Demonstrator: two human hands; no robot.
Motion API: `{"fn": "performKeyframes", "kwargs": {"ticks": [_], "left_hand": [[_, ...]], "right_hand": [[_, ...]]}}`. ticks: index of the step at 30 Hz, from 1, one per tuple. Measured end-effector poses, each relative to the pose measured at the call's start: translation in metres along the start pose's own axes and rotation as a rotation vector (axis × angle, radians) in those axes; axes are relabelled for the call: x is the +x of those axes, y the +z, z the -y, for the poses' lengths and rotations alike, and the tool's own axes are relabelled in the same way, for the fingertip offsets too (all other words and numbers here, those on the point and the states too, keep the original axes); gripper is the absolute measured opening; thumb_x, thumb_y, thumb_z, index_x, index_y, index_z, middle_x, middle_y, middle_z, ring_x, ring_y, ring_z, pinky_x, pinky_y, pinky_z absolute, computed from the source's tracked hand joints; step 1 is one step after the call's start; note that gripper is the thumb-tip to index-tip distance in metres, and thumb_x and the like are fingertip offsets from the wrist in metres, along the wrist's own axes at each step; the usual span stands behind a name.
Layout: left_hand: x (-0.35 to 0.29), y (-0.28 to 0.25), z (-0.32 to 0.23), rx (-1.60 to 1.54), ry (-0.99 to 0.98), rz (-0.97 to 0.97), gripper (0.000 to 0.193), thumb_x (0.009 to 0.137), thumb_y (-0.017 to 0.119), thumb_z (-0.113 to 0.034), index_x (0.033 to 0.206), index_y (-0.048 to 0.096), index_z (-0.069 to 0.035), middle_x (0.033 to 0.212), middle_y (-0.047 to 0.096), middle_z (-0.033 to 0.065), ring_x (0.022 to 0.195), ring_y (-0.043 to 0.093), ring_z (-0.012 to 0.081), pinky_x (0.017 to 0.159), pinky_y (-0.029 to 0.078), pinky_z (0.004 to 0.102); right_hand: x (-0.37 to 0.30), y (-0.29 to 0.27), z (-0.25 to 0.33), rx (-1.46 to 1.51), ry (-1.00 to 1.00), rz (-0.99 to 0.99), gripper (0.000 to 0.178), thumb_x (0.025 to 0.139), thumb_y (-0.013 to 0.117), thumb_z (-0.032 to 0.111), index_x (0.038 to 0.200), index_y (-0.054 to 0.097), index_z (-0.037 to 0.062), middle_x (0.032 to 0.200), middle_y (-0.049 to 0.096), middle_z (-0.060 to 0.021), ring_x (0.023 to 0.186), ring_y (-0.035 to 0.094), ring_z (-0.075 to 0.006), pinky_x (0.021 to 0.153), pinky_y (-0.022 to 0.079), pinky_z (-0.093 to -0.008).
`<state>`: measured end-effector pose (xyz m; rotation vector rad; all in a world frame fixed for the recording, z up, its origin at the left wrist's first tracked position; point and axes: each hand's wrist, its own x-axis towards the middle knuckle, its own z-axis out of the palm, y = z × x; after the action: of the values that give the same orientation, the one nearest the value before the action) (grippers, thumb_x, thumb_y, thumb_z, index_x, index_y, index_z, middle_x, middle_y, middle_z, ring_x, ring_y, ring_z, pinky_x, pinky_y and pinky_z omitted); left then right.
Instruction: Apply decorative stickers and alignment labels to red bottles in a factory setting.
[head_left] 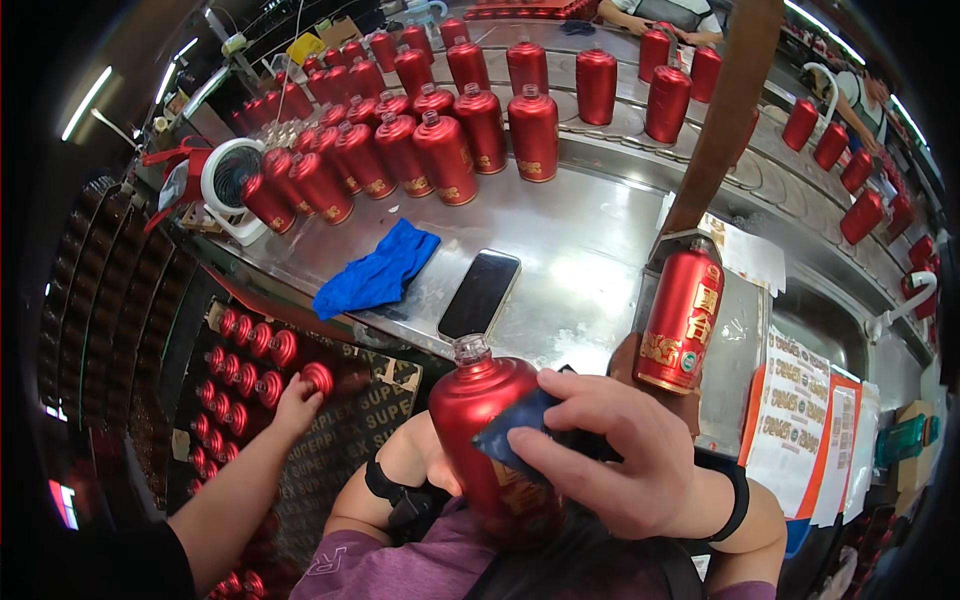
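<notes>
A shiny red bottle (480,400) with gold print and a clear glass neck is tilted close against my body. My left hand (435,462) supports its left side, with most of the fingers hidden behind the bottle. My right hand (625,450) presses a small dark blue cloth (515,435) to the bottle's right side, the cloth pinched under its fingertips. Another red bottle (682,320) lies in a metal cradle on the bench to the right. A phone (480,294) and a crumpled bright blue cloth (380,268) are on the steel bench ahead.
At left, a co-worker's hand (297,402) touches a red bottle (317,378) among rows in a crate. Many red bottles (445,155) and a white fan (232,180) stand at the bench's back left. A wooden post (725,110) rises beside a conveyor. Printed sheets (795,410) hang right.
</notes>
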<state>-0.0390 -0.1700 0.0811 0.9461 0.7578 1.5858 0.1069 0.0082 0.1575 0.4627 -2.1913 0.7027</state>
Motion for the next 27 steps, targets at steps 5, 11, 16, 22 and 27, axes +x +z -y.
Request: {"fn": "performKeyframes", "kwargs": {"ticks": [5, 11, 16, 22, 27], "left_hand": [[0.006, 0.017, -0.015, 0.022, -0.033, -0.016, 0.052, 0.091, 0.068, -0.030, 0.130, 0.051, 0.000, 0.128, 0.057, 0.0130, 0.116, 0.058, 0.0212, 0.102, 0.047, 0.0382], [0.012, 0.027, -0.013, 0.034, -0.161, -0.212, 0.049, 0.088, 0.071, -0.031, 0.123, 0.055, -0.001, 0.116, 0.063, 0.0094, 0.107, 0.062, 0.0182, 0.095, 0.051, 0.0341], [0.014, 0.024, -0.012, 0.238, -0.133, -0.120, 0.030, 0.099, 0.052, -0.016, 0.125, 0.054, -0.001, 0.120, 0.062, 0.0130, 0.109, 0.063, 0.0223, 0.094, 0.053, 0.0364], [0.017, 0.021, -0.002, -0.182, -0.368, 0.017, 0.110, 0.057, 0.095, -0.041, 0.142, 0.039, 0.002, 0.135, 0.054, 0.0195, 0.119, 0.059, 0.0295, 0.101, 0.049, 0.0458], [0.026, 0.015, 0.003, -0.174, -0.342, 0.072, 0.111, 0.057, 0.095, -0.041, 0.142, 0.038, 0.003, 0.136, 0.052, 0.0215, 0.120, 0.058, 0.0295, 0.098, 0.050, 0.0453]], "right_hand": [[-0.003, -0.008, 0.003, -0.022, -0.057, 0.000, 0.034, 0.069, 0.070, 0.011, 0.102, 0.074, 0.0048, 0.097, 0.058, -0.0109, 0.093, 0.067, -0.0314, 0.078, 0.059, -0.0382], [-0.010, -0.015, 0.005, 0.021, 0.058, -0.030, 0.030, 0.070, 0.070, 0.011, 0.100, 0.074, 0.0075, 0.095, 0.058, -0.0090, 0.089, 0.068, -0.0293, 0.072, 0.059, -0.0348], [-0.008, -0.036, 0.008, 0.162, 0.167, 0.183, 0.028, 0.074, 0.073, 0.008, 0.102, 0.074, 0.0096, 0.089, 0.061, -0.0075, 0.084, 0.068, -0.0253, 0.069, 0.057, -0.0319], [-0.010, -0.059, -0.015, 0.172, 0.352, -0.019, 0.030, 0.071, 0.079, 0.001, 0.100, 0.071, 0.0037, 0.091, 0.065, -0.0079, 0.077, 0.064, -0.0242, 0.071, 0.052, -0.0297], [-0.022, -0.067, -0.020, 0.722, 0.883, -0.107, 0.029, 0.077, 0.078, 0.001, 0.103, 0.067, -0.0003, 0.095, 0.064, -0.0068, 0.086, 0.062, -0.0141, 0.076, 0.048, -0.0265]]}}
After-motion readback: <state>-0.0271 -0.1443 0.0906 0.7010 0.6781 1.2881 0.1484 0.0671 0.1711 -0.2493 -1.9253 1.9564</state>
